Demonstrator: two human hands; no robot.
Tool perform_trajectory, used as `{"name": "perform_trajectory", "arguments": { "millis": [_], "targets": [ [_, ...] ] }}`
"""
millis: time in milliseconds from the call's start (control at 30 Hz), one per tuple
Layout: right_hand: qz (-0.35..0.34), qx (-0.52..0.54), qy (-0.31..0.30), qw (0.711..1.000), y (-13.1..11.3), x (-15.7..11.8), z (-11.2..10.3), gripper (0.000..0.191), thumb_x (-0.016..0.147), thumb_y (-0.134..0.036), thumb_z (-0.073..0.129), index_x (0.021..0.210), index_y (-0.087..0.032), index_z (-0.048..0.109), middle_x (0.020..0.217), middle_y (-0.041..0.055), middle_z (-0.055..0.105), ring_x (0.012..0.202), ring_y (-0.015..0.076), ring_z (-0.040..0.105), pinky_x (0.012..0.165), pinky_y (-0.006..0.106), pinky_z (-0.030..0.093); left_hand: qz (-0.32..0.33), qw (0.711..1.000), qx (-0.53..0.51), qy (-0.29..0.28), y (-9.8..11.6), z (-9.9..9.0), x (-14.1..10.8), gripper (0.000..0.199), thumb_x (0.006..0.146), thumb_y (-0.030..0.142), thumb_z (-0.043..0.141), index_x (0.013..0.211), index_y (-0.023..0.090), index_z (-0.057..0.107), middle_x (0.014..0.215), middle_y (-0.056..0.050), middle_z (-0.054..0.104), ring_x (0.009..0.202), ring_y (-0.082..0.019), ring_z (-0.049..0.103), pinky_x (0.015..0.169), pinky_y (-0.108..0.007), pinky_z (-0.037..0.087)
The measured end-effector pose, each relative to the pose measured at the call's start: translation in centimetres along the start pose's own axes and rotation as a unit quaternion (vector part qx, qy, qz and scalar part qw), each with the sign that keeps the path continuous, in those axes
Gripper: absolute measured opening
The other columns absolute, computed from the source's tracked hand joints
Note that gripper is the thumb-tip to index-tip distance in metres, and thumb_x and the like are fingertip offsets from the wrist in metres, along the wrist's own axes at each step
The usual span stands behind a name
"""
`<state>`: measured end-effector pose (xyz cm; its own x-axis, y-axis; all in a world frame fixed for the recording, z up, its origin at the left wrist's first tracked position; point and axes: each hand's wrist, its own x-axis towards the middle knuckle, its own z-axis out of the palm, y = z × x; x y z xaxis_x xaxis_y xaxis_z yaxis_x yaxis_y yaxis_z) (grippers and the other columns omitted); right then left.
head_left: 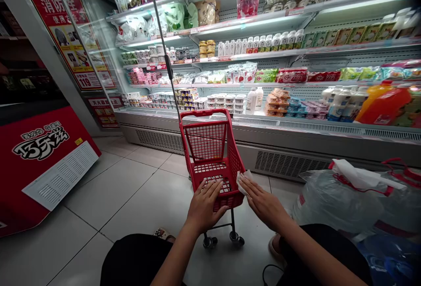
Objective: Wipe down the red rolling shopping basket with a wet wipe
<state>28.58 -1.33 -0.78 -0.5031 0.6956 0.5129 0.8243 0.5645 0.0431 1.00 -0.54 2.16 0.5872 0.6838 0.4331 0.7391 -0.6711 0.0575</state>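
Note:
A small red plastic shopping cart (pixel 234 156) with mesh sides stands upright in front of me on its dark-wheeled legs. Over its near rim lies my left hand (pixel 204 205), fingers stretched out, thumb apart, holding nothing. My right hand (pixel 263 199) presses a crumpled white tissue (pixel 242 183) against the cart's right side, near the front corner. The tissue shows around the fingertips; the palm side of that hand is hidden. Inside the basket I see only the red mesh.
Behind the cart runs an open refrigerated shelf unit (pixel 279 128) stocked with drinks, yogurt and pouches. On the right stand large plastic water jugs (pixel 335 198) with red handles. A red freezer cabinet (pixel 49 159) is at the left. My knees frame the cart on the tiled floor (pixel 131 202).

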Motion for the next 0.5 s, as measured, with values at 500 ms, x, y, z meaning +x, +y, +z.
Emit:
{"name": "perform_trajectory", "arguments": {
  "millis": [500],
  "targets": [
    [-0.017,0.046,-0.038,0.998,3.8,1.0,-0.3,0.067,0.109,-0.022,0.029,0.168,-0.034,-0.001,0.173,-0.0040,0.022,0.159,0.0172,0.024,0.130,0.045,0.029,0.031,0.999,-0.015,-0.003,-0.9,-0.2,-1.0,0.072,0.099,0.044,0.060,0.164,0.028,0.032,0.163,-0.001,0.046,0.151,-0.025,0.043,0.131,-0.052,0.023]
  ]
}}
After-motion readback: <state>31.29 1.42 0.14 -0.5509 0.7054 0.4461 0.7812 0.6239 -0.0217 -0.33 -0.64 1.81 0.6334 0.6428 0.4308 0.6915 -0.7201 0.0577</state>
